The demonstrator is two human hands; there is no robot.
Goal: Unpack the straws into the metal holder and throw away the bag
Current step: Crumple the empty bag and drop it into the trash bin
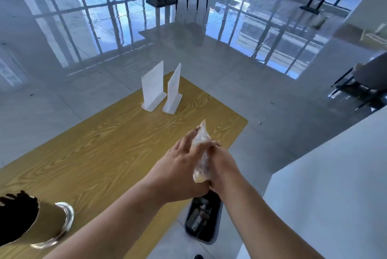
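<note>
Both of my hands hold a crumpled clear plastic bag (201,152) between them, above the table's right edge. My left hand (178,166) presses on its left side and my right hand (222,164) grips its right side. The bag looks empty and is squeezed into a narrow twist. The metal holder (48,223) lies at the lower left of the wooden table (104,143), with dark straws (14,206) sticking out of it. Directly below my hands, on the floor, stands a dark bin (203,221).
Two white upright sign stands (152,89) (173,93) sit at the table's far end. A white counter (324,185) runs along the right. Chairs and other tables stand far back on the glossy floor.
</note>
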